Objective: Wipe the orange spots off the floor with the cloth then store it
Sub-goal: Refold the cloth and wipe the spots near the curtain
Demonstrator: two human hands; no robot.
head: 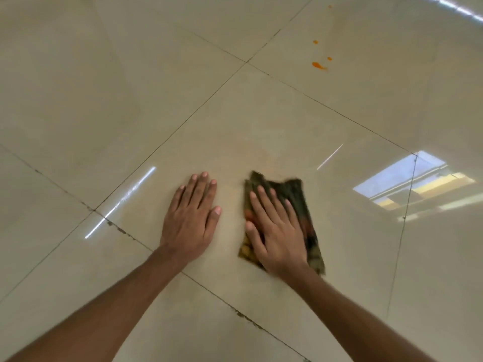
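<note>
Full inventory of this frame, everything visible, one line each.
orange spots: four visible, orange, on the far tile at upper right, well beyond the cloth; the largest is nearest, the faintest near the top edge.
cloth: one, dark green-brown with orange staining at its left edge, flat on the floor under the right hand.
floor: glossy beige tiles with dark grout lines, filling the view.
window reflection: one, blue and white, on the tile at right.
light-strip reflections: several, white streaks at left, centre right and top right.
left hand: one, flat on the bare tile, left of the cloth, no grip.
right hand: one, pressed flat on the cloth.
</note>
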